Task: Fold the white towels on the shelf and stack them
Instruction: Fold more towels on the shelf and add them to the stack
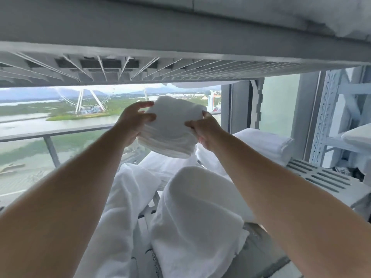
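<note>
Holding the folded bundle (170,129) clear of the shelf (321,179), the person appears to be at the stacking step: the fold looks finished and the bundle has not yet been set down. The left hand (132,121) grips the bundle's left side, thumb on top and fingers curled beneath. The right hand (204,133) pinches the right side in the same manner. The bundle hangs in the air between the slatted shelf and the upper shelf (180,65), in front of the window (60,117). It is white and thick, domed on top, with several parallel layered edges showing along its near lower side. Whether it is one towel folded many times or several thin ones cannot be told. The next move probably calls for lowering it level onto a resting place, with both sides supported so the layers do not slip. A likely place is the folded towel (265,145) lying on the shelf just right of the right hand. An unfolded towel (192,213) lies rumpled on the shelf beneath the forearms, with a second loose towel (128,197) beside it on the left. Both remain to be folded.
</note>
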`<state>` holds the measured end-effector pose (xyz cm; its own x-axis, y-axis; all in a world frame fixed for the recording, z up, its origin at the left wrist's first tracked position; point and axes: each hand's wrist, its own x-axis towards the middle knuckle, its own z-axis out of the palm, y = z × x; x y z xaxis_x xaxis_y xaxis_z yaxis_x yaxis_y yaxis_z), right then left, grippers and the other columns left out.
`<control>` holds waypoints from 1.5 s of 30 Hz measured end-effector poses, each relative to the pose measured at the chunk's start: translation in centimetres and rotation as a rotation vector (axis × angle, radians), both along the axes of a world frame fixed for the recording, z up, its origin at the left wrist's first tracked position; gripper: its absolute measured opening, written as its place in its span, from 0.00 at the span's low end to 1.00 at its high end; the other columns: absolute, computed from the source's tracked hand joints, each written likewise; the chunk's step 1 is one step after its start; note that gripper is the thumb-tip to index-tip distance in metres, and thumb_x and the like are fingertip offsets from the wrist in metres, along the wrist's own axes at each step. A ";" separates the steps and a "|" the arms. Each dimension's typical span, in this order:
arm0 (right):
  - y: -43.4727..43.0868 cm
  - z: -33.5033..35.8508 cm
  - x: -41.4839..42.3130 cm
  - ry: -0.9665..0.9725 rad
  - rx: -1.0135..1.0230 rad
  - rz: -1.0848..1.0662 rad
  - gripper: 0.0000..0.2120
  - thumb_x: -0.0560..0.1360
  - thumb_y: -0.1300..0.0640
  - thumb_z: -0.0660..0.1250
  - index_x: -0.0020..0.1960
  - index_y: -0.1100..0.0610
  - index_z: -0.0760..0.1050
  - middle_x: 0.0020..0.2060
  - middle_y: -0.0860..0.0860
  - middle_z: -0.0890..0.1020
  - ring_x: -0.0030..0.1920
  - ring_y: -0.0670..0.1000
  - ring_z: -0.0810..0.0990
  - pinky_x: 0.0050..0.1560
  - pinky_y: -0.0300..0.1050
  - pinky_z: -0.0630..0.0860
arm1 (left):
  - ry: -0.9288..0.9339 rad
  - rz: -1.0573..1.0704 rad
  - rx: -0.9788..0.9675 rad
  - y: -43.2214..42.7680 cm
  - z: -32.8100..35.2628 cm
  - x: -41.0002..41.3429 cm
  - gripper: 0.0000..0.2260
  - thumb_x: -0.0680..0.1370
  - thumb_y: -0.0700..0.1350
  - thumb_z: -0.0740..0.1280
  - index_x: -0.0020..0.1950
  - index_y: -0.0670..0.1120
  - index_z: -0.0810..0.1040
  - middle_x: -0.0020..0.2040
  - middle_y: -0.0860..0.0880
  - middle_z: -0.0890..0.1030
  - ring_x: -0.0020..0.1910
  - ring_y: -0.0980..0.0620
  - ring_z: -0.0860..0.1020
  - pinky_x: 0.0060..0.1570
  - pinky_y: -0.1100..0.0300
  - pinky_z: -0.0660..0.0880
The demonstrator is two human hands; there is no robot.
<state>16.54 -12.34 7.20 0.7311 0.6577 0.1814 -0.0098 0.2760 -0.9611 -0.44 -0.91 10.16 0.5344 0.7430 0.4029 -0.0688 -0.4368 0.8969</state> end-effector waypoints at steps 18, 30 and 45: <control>8.5 -8.6 4.5 -0.549 -0.598 -0.096 0.43 0.71 0.42 0.73 0.76 0.63 0.59 0.66 0.59 0.76 0.65 0.59 0.76 0.64 0.51 0.74 | 0.346 0.335 0.063 9.2 -10.9 6.2 0.06 0.77 0.40 0.72 0.52 0.47 0.86 0.42 0.47 0.83 0.38 0.52 0.77 0.37 0.62 0.73; 7.0 -9.5 3.5 -0.649 -0.729 -0.052 0.51 0.71 0.31 0.65 0.81 0.53 0.43 0.74 0.59 0.67 0.58 0.61 0.79 0.49 0.55 0.82 | 0.499 0.331 0.159 8.6 -11.1 5.0 0.10 0.79 0.44 0.66 0.56 0.51 0.86 0.54 0.47 0.86 0.53 0.44 0.82 0.56 0.54 0.78; 0.9 -3.2 -7.2 -0.989 -0.550 -0.196 0.14 0.76 0.48 0.67 0.40 0.57 0.80 0.38 0.53 0.83 0.45 0.56 0.79 0.44 0.44 0.71 | 0.638 0.375 0.451 5.9 -9.6 -5.7 0.16 0.83 0.49 0.58 0.55 0.44 0.83 0.57 0.40 0.83 0.57 0.40 0.79 0.57 0.52 0.74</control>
<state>9.31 -11.49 4.00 0.5271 0.7163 0.4573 0.8136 -0.2699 -0.5150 -6.11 5.00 0.58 0.5100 0.7570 0.4085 0.6086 -0.6532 0.4505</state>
